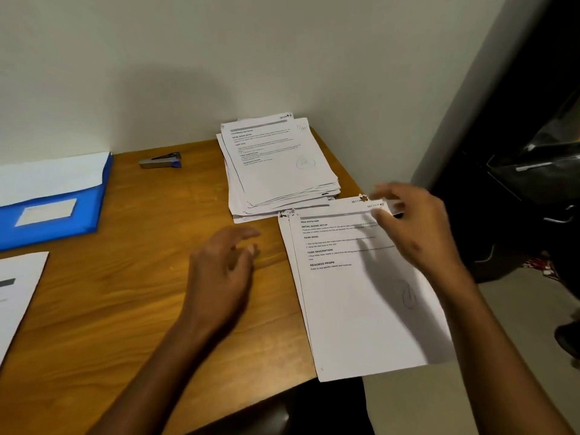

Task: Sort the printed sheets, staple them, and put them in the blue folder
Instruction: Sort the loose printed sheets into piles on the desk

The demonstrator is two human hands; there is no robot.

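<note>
A thick stack of printed sheets (276, 164) lies at the desk's back right corner. In front of it a thin set of printed sheets (354, 293) lies at the right edge and sticks out past the desk's front. My right hand (411, 227) pinches the top right corner of this set between thumb and fingers. My left hand (222, 262) hovers just above the wood left of the set, fingers loosely curled, holding nothing. A grey and blue stapler (161, 160) lies near the wall. The blue folder (59, 196) lies at the far left with white paper in it.
Another printed sheet (15, 296) lies at the left front edge of the wooden desk (125, 293). A white wall stands behind the desk. Right of the desk are dark objects and the floor.
</note>
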